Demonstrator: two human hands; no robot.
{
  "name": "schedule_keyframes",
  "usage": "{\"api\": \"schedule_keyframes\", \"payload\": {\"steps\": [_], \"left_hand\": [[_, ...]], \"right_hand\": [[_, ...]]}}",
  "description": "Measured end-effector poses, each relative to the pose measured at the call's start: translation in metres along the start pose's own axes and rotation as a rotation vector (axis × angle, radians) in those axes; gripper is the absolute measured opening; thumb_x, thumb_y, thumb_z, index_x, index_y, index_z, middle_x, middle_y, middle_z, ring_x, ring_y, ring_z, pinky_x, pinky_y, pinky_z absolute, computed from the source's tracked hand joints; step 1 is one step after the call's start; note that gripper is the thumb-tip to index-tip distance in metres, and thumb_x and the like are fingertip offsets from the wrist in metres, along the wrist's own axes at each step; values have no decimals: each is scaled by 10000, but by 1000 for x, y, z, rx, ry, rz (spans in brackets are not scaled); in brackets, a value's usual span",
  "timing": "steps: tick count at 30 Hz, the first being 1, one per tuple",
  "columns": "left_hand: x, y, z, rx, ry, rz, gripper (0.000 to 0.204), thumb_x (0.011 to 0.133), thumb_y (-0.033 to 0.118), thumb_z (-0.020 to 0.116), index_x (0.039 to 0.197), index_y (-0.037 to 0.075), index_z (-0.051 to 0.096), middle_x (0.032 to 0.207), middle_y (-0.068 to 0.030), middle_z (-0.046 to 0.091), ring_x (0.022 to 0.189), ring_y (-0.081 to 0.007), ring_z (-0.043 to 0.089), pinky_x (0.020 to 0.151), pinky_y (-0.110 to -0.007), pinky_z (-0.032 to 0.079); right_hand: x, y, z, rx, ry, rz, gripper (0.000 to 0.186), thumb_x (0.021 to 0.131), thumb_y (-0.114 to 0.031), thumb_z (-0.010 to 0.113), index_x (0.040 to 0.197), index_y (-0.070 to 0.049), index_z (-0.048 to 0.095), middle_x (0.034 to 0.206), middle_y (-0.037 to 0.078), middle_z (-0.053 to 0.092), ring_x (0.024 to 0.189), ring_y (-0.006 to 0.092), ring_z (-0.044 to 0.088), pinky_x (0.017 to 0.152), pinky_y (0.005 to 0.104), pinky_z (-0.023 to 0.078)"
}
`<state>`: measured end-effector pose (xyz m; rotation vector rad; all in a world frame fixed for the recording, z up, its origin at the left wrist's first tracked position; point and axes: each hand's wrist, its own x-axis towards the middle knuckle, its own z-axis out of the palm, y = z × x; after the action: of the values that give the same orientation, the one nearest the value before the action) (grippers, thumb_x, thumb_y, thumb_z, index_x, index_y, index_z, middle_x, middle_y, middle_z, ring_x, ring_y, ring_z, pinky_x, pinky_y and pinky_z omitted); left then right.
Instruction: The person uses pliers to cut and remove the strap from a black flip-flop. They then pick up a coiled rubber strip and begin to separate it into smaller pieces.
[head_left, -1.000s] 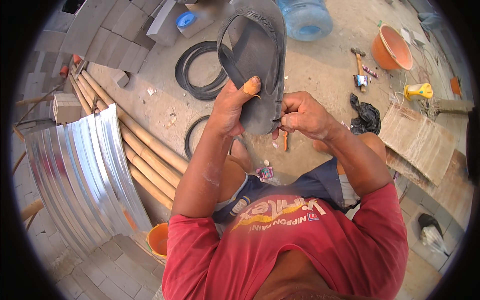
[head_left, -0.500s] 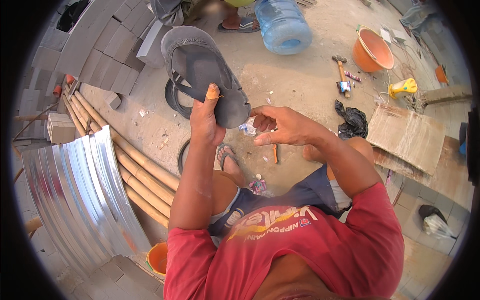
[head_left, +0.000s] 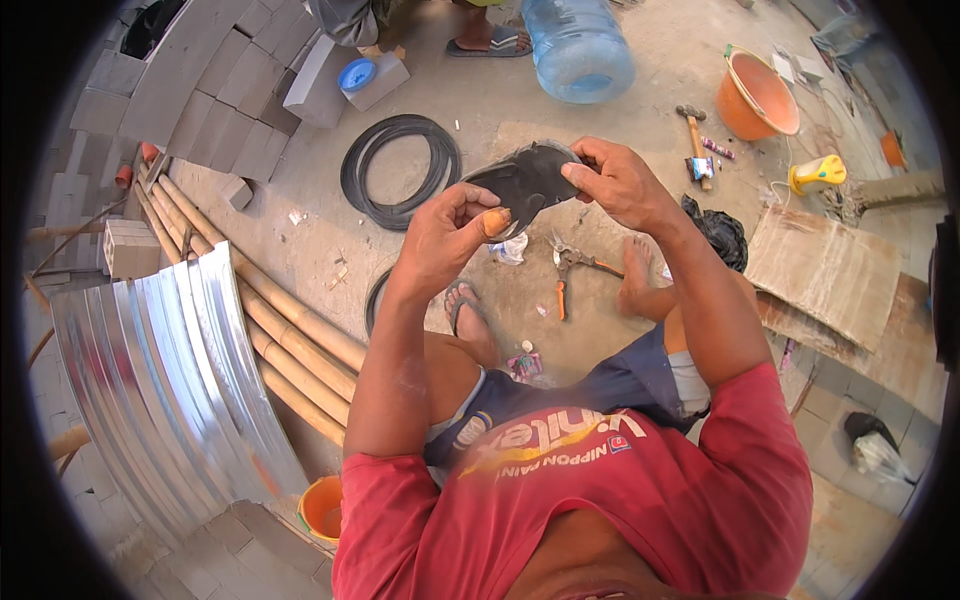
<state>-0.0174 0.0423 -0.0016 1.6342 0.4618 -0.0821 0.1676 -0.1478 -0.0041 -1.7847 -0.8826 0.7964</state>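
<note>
Both hands grip a dark grey flip-flop in front of me, tilted so it shows foreshortened. My left hand is closed on its left end, with something orange around the thumb tip. At the other end, my right hand pinches it between thumb and fingers. On the ground below lie orange-handled pliers or cutters with their handles apart. White crumpled plastic sits beneath the flip-flop. My left foot wears a dark flip-flop; my right foot is bare.
A black coil of hose or cable lies ahead. Bamboo poles and a corrugated metal sheet are at left. A hammer, orange bucket and black plastic bag lie right. Another person's foot shows beside a blue water jug.
The flip-flop has come down and tipped from upright to nearly sideways. My right hand, empty before, has moved up and taken hold of its right end; the cutters are now uncovered.
</note>
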Motion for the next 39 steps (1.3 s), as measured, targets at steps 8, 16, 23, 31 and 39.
{"api": "schedule_keyframes", "payload": {"steps": [8,16,23,31,39], "left_hand": [[15,-14,1,237,-245,-77,505,823,277,716,1197,-24,562,1011,-134,662,905,-189,621,811,-325,495],[16,-29,-36,112,16,-45,398,851,251,692,1101,-32,568,937,-87,638,847,-125,596,739,-294,501],[10,-22,-48,-86,100,-133,425,851,240,709,1125,-39,542,988,-99,632,866,-136,597,758,-302,510],[30,-31,-48,-173,149,-240,487,849,215,712,1202,-46,502,1031,-117,624,897,-146,596,779,-299,511],[45,-41,-49,-202,167,-317,617,820,305,752,1263,-33,487,1118,-99,599,1015,-156,565,886,-298,461]], "right_hand": [[4,11,17,176,-201,21,328,937,-302,569,989,14,642,758,30,598,714,107,570,621,254,462],[39,119,41,-110,-157,386,811,825,-547,660,1354,26,437,1108,155,604,953,220,624,785,361,525],[-16,300,98,-701,-435,881,1297,568,-718,758,1475,19,194,1445,284,356,1351,396,360,1090,466,330],[-39,334,155,-840,-303,1043,1357,533,-695,792,1531,-161,42,1535,295,99,1424,466,96,1077,650,170],[-44,338,167,-939,-287,1019,1387,549,-647,809,1524,-85,-3,1527,333,21,1430,468,43,1062,694,131]]}}
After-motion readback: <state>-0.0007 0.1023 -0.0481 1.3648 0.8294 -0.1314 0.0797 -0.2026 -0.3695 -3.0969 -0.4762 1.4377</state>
